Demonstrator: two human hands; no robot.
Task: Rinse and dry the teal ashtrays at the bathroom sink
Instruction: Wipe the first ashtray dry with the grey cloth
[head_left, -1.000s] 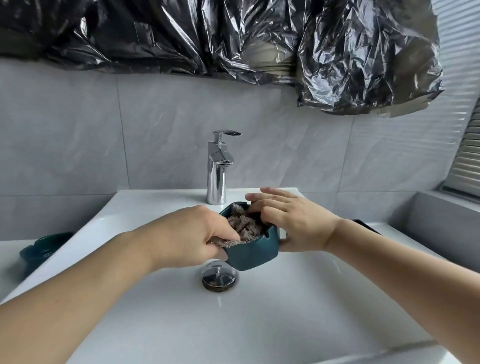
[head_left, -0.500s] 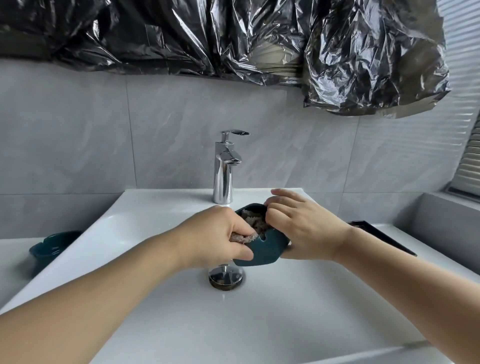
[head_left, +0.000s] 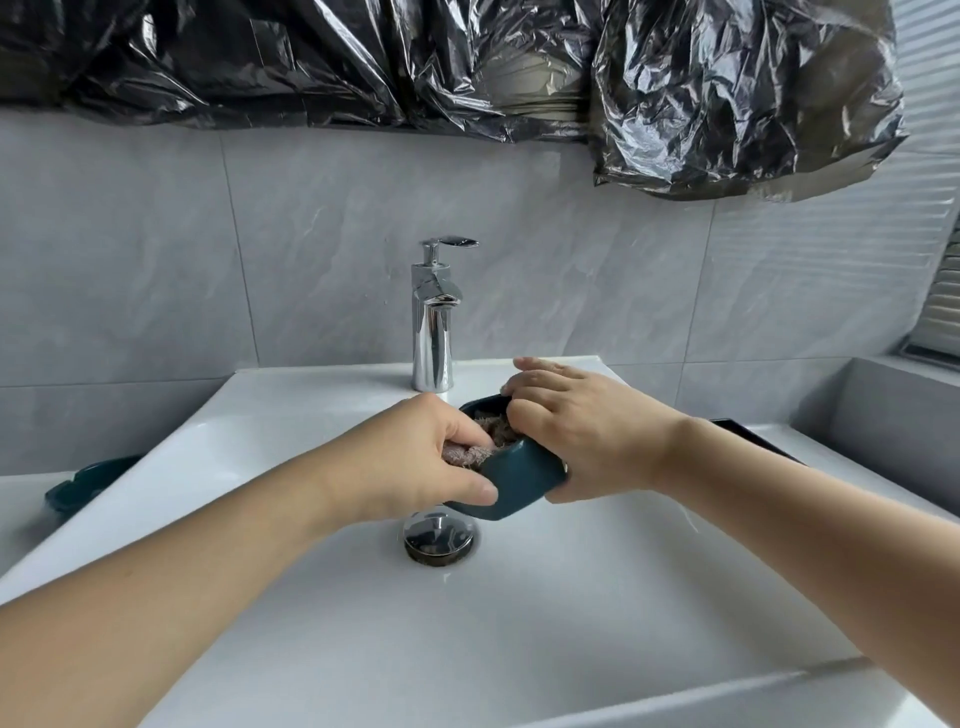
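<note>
Head view: teal ashtray (head_left: 511, 480) held tilted over sink (head_left: 571, 623) drain. Left hand (head_left: 410, 462) fingers pinch cloth (head_left: 470, 454); right hand (head_left: 582, 436) fingers curled round rim. Advise: press cloth into corners, rotate ashtray.

Soft, even daylight comes in from the right, by the blinds (head_left: 943, 312). Bright glints flash on the black plastic sheet (head_left: 727, 93) and the chrome tap (head_left: 434, 322). Faint shadows lie in the white sink (head_left: 597, 597). Straight lines bend near the edges; the focus is sharp throughout.
</note>
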